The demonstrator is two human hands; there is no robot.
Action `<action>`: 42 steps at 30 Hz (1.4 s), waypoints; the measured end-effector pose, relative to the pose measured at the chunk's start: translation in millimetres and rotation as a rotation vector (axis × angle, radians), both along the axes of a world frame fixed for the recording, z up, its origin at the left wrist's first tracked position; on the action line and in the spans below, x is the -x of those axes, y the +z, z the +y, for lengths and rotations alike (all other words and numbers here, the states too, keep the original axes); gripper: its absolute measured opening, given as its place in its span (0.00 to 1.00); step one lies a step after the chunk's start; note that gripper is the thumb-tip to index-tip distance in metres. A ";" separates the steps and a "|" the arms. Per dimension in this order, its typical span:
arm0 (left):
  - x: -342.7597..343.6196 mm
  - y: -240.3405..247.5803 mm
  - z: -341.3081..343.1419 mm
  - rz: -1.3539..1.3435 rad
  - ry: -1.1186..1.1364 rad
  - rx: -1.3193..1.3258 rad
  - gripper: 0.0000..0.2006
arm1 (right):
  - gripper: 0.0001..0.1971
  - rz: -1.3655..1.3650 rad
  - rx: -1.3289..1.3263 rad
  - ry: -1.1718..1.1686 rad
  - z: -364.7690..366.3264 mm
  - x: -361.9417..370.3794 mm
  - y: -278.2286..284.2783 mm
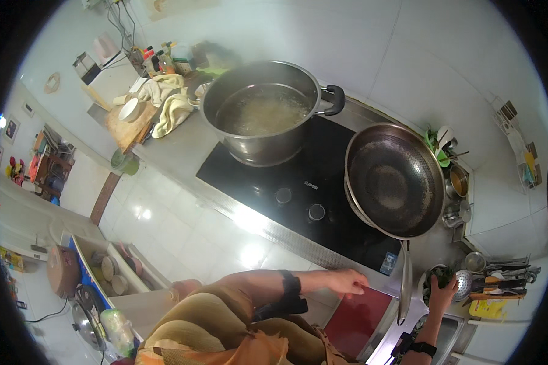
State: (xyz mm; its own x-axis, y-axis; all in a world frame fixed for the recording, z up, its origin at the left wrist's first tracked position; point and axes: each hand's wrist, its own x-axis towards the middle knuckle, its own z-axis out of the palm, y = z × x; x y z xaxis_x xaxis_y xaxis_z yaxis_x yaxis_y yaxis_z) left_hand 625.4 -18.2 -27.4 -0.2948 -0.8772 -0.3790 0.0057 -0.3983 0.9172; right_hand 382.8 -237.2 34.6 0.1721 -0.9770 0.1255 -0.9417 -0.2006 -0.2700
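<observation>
Kitchen counter with black cooktop [256,185], against white wall.
Left hand [347,282], 5 o'clock: fingers loosely curled; whether anything is held, cannot tell.
Right hand [442,294], 4 o'clock: fingers bent, touching dark leafy greens [443,274] in a pale bowl [423,288]; whether the fingers close on them, cannot tell.
Wok [396,182], 3 o'clock: dark interior, handle toward 5 o'clock.
Pot [262,149], 12 o'clock: steel, cloudy liquid inside.
Cutting board [120,130], 10 o'clock: wooden, white bowl [129,110] on top.
</observation>
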 end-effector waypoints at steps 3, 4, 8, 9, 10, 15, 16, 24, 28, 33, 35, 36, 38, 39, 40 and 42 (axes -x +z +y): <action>43.5 -4.9 -28.0 0.110 0.072 0.010 0.21 | 0.38 0.024 0.021 -0.022 -1.1 11.8 -10.5; 56.1 -3.7 -38.4 0.151 0.123 0.007 0.22 | 0.38 0.054 0.064 -0.031 0.9 15.3 -8.8; 116.0 -51.4 -82.4 -0.253 0.337 0.499 0.21 | 0.36 -0.202 -0.035 0.054 17.3 6.3 16.7; 127.3 -61.5 -88.9 -0.226 0.342 0.534 0.21 | 0.37 -0.244 -0.060 0.117 9.3 7.4 8.2; 119.7 -71.1 -89.7 -0.200 0.381 0.511 0.21 | 0.40 -0.199 -0.118 0.037 16.6 -15.1 9.1; 152.3 -36.7 -130.5 0.416 0.555 -0.030 0.25 | 0.44 0.051 -0.132 -0.089 19.1 -8.6 13.3; 153.6 -20.1 -142.4 0.418 0.515 -0.027 0.25 | 0.43 0.067 -0.106 -0.095 14.0 -2.8 13.2; 150.2 -16.1 -164.7 0.445 0.395 -0.104 0.23 | 0.39 -0.039 -0.188 -0.139 13.4 2.4 17.6; 148.2 -7.9 -167.1 0.562 0.345 -0.102 0.24 | 0.36 -0.117 -0.165 -0.145 16.0 9.0 14.8; 166.0 17.7 -145.5 0.574 0.256 -0.025 0.26 | 0.35 -0.262 -0.156 -0.181 51.0 44.0 27.4; 183.4 29.9 -139.9 0.699 0.106 -0.128 0.27 | 0.34 -0.256 -0.050 -0.228 71.7 73.7 32.3; 197.5 45.1 -137.0 0.689 0.077 -0.180 0.25 | 0.34 -0.253 -0.033 -0.224 83.1 88.0 43.7; 224.8 56.7 -127.3 0.763 -0.041 -0.293 0.24 | 0.33 -0.209 0.027 -0.235 105.6 119.1 55.5; 235.5 61.0 -121.5 0.826 -0.092 -0.380 0.24 | 0.34 -0.209 0.025 -0.237 117.1 129.1 65.1; 251.5 63.9 -115.6 0.818 -0.130 -0.416 0.23 | 0.34 -0.187 0.018 -0.266 130.6 142.8 75.3; 280.4 75.4 -99.6 0.754 -0.226 -0.413 0.23 | 0.34 -0.208 -0.012 -0.322 154.4 166.9 89.2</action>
State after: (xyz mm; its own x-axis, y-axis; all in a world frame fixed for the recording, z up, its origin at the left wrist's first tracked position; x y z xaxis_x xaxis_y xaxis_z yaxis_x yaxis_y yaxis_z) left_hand 345.0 -117.9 48.0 -0.7436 -0.6036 -0.2876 0.4310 -0.7616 0.4840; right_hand 215.8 -82.8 123.8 -0.1720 -0.9785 0.1138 -0.8809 0.1010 -0.4624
